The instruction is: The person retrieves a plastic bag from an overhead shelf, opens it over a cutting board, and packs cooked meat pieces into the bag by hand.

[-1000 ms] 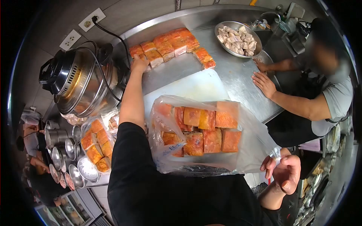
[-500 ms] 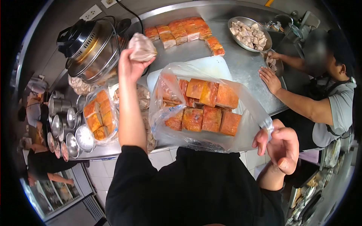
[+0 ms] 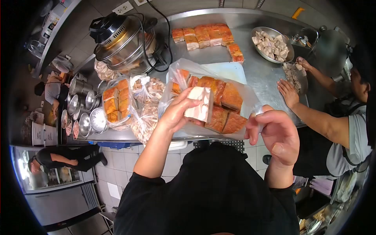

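My left hand [image 3: 177, 111] is closed on a block of pork belly [image 3: 200, 104], its pale layered side facing up, over the mouth of a clear plastic bag [image 3: 178, 71]. Inside the bag lie several orange-skinned pork belly blocks [image 3: 230, 96], partly hidden by the held block and my hand. At the right, my right hand [image 3: 276, 135] pinches the bag's edge between thumb and fingers and holds it up. A white cutting board [image 3: 232, 73] shows behind the bag.
Several pork belly pieces [image 3: 203, 34] sit at the counter's back. Left are a glass-bowl cooker [image 3: 125, 47], filled bags [image 3: 147, 94] and metal bowls [image 3: 98, 119]. To the right, a co-worker's hand [image 3: 288, 94] rests on the counter near a bowl of cut meat [image 3: 272, 45].
My left hand has brought the pork belly block down and right, from beside the cooker to over the bag. My right hand keeps its hold on the bag's edge. The view has shifted.
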Demonstrator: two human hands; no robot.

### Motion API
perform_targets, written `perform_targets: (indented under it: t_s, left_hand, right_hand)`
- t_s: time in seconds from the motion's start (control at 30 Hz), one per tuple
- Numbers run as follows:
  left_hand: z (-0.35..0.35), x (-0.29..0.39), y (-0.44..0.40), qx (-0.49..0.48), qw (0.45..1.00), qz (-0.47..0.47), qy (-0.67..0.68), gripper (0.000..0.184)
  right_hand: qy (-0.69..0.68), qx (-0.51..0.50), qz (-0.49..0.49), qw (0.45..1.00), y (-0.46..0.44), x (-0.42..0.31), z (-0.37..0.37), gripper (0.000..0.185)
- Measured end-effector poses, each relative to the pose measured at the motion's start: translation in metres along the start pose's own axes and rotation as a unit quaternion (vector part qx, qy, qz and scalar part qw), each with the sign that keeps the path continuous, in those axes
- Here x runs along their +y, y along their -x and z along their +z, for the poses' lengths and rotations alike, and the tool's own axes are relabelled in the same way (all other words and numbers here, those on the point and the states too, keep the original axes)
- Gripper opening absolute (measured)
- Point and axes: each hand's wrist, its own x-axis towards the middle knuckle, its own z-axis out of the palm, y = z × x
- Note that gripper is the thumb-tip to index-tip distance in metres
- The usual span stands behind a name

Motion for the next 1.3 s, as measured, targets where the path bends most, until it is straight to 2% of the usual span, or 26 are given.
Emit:
perform_targets:
  t_s: [0.07,0.1,0.13,0.17,0.3,0.33,0.4,0.53,0.6,0.7,0.73,0.8,0.9,1.03,1.1,1.13,1.2,1.27,1.3]
  left_hand:
    - [-0.016,0.001,0.000,0.090,0.957,0.052,-0.271,0.055]
    - [-0.023,0.003,0.003,0.090,0.957,0.052,-0.273,0.055]
    - [-0.029,0.005,0.007,0.127,0.864,0.122,-0.472,0.057]
    - [-0.031,0.004,0.011,0.158,0.723,0.186,-0.646,0.060]
    - [-0.003,0.012,0.027,0.181,0.660,0.148,-0.714,0.060]
    - [-0.003,0.012,0.029,0.181,0.660,0.150,-0.714,0.060]
    - [-0.005,0.010,0.034,0.187,0.625,0.167,-0.739,0.059]
    - [-0.005,0.004,0.039,0.183,0.602,0.162,-0.761,0.059]
    - [-0.010,0.003,0.033,0.248,0.587,0.146,-0.757,0.058]
    - [-0.027,0.003,0.021,0.277,0.560,0.153,-0.766,0.057]
    - [-0.032,0.002,0.018,0.277,0.561,0.151,-0.765,0.057]
    - [-0.043,0.001,0.011,0.227,0.572,0.215,-0.758,0.052]
    - [-0.047,0.003,0.005,0.187,0.582,0.216,-0.762,0.045]
    - [-0.048,0.005,0.008,0.196,0.590,0.182,-0.762,0.043]
    - [-0.039,0.004,0.014,0.225,0.555,0.168,-0.783,0.043]
    - [-0.036,0.007,0.019,0.223,0.555,0.169,-0.783,0.043]
    - [-0.028,0.023,0.033,0.159,0.634,0.263,-0.710,0.036]
    - [-0.014,0.054,0.047,0.161,0.800,0.233,-0.529,0.030]
    - [-0.012,0.073,0.049,0.184,0.783,0.260,-0.534,0.027]
  right_hand:
    - [-0.006,-0.011,0.021,1.000,0.004,-0.001,-0.004,0.059]
    - [-0.007,-0.010,0.019,1.000,0.005,-0.002,-0.006,0.059]
    - [-0.009,-0.014,0.020,1.000,0.006,-0.002,-0.007,0.058]
    - [-0.012,-0.018,0.021,1.000,0.006,-0.003,-0.008,0.057]
    - [-0.015,-0.018,0.020,1.000,0.008,-0.004,-0.008,0.057]
    - [-0.015,-0.019,0.017,1.000,0.009,-0.005,-0.009,0.056]
    - [-0.015,-0.018,0.013,1.000,0.010,-0.006,-0.011,0.056]
    - [-0.022,-0.019,0.017,0.999,0.011,-0.004,-0.013,0.055]
    - [-0.023,-0.023,0.023,0.999,0.011,-0.002,-0.012,0.055]
    - [-0.023,-0.033,0.020,0.999,0.009,0.001,-0.011,0.055]
    - [-0.023,-0.036,0.019,0.999,0.009,0.001,-0.011,0.055]
    - [-0.024,-0.038,0.020,0.999,0.008,0.002,-0.011,0.055]
    - [-0.022,-0.032,0.021,0.999,0.008,0.003,-0.011,0.056]
    - [-0.016,-0.033,0.018,0.999,0.007,0.004,-0.011,0.057]
    - [-0.018,-0.030,0.015,0.999,0.008,0.003,-0.012,0.057]
    - [-0.019,-0.018,0.017,1.000,0.009,0.001,-0.013,0.058]
    - [-0.016,-0.003,0.016,1.000,0.009,-0.001,-0.015,0.058]
    - [-0.008,0.003,0.010,1.000,0.010,-0.002,-0.015,0.059]
    - [-0.006,0.005,0.011,1.000,0.009,-0.002,-0.014,0.059]
